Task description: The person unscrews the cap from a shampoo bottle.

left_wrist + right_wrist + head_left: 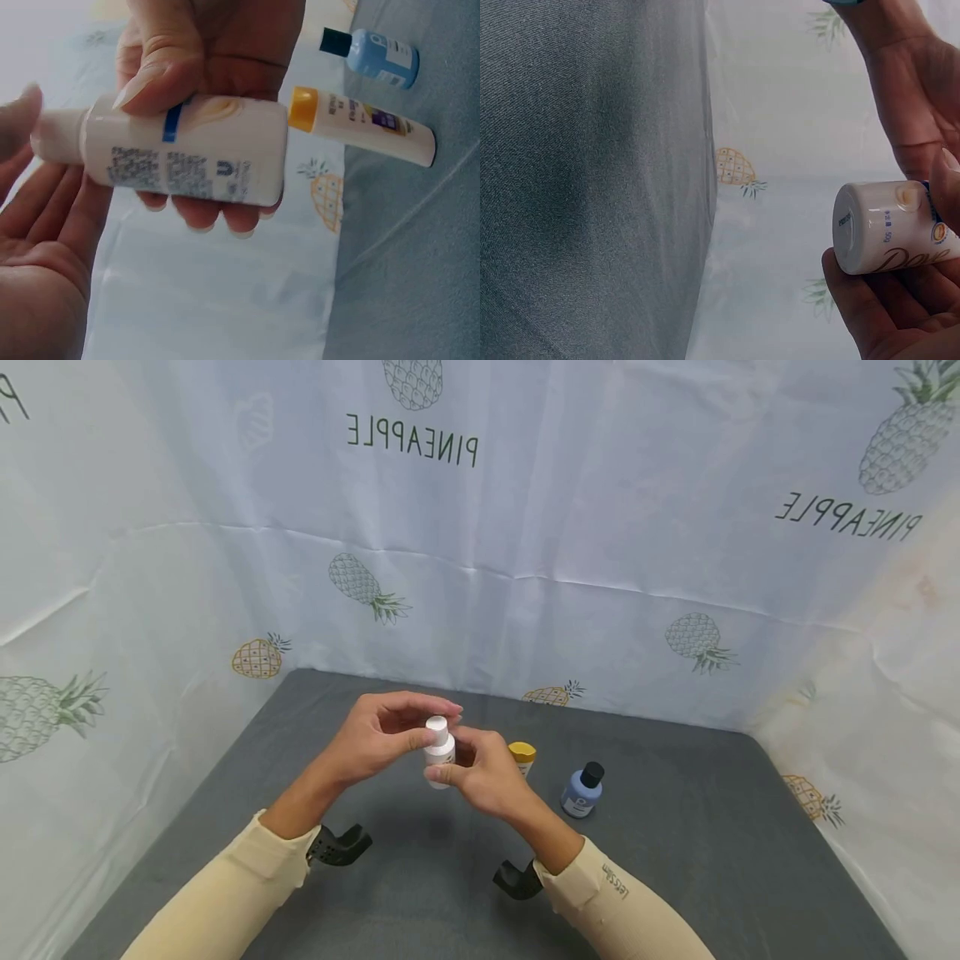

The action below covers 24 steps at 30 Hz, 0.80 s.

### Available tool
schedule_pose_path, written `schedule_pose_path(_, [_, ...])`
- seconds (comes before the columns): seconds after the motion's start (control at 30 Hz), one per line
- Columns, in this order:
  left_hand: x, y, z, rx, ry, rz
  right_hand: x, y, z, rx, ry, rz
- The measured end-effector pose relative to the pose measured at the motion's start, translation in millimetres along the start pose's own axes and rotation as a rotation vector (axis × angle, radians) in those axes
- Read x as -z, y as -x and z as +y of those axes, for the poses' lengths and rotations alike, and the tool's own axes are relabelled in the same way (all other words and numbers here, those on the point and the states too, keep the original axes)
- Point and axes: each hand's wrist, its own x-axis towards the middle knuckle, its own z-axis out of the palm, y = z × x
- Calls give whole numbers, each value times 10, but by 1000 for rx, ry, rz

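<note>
Above the table, a small white Dove bottle (pixel 442 750) with a white screw cap (pixel 437 727) is held between both hands. My right hand (pixel 491 775) grips its body, thumb across the front and fingers wrapped behind. My left hand (pixel 375 737) pinches the cap between thumb and fingers. The left wrist view shows the bottle's printed back label (pixel 161 171) and the left thumb against the cap's side. From the right wrist, the bottle's flat base (pixel 849 229) and brown lettering are visible; the cap is out of that frame.
Behind the right hand stands a white bottle with a yellow cap (pixel 522 752), partly hidden in the head view. Farther right is a blue bottle with a black cap (pixel 582 792). A pineapple-print curtain (pixel 480 610) surrounds the grey-covered table (pixel 420 893).
</note>
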Motion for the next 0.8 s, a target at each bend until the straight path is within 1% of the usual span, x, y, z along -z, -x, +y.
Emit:
schedule_pose_path(0.07, [12, -1, 10, -17, 3, -26, 1, 1, -4, -1, 0, -1])
schedule_pose_path(0.13, [18, 1, 17, -6, -12, -24, 3, 4, -7, -2, -1, -4])
schedule_pose_path(0.23, [5, 2, 31, 33, -34, 16, 4, 6, -5, 5, -3, -10])
schedule_pose_path(0.37, [-27, 8, 28, 50, -64, 78, 3, 3, -1, 23, -8, -10])
schedule_pose_path(0.47, [-45, 9, 26, 52, -71, 89, 1, 6, -2, 23, -10, -8])
schedule_pose_path(0.57, [-46, 5, 28, 42, -44, 69, 1, 13, -1, 15, -11, -6])
schedule_pose_path(0.73, [-11, 5, 14, -22, -1, 1, -1, 16, 1, 10, -5, -2])
schedule_pose_path(0.8, [-1, 7, 11, -25, 0, -12, -2, 18, 0, 10, -4, -1])
